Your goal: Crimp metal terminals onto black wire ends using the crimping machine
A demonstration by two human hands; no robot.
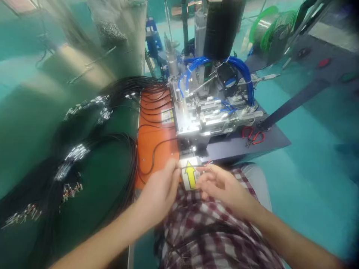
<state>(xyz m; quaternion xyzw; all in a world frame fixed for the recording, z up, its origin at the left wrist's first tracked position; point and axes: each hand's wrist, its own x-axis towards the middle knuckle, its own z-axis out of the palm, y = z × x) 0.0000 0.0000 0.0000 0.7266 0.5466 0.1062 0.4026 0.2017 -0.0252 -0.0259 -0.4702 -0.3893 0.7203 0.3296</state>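
Observation:
My left hand (164, 186) is closed, pinching a thin black cable (199, 166) between thumb and fingertips. Across from it, my right hand (221, 185) has its thumb and forefinger closed near the cable's stripped end, where thin coloured wires (209, 163) poke out. The cable runs roughly level between both hands, above a white label with a yellow arrow (190, 175) on the front of the machine. Just beyond my hands stands the metal machine (193, 125), brightly lit at its near left corner. Motion blur hides the finer detail of the wire ends.
Left of the machine lies an orange plate (157, 149) crossed by several black cables. Bundles of black cables (123, 138) with shiny ends cover the green table (103, 198). Red-handled pliers (252, 137) rest on the machine's grey base. A green wire spool (269, 28) stands behind.

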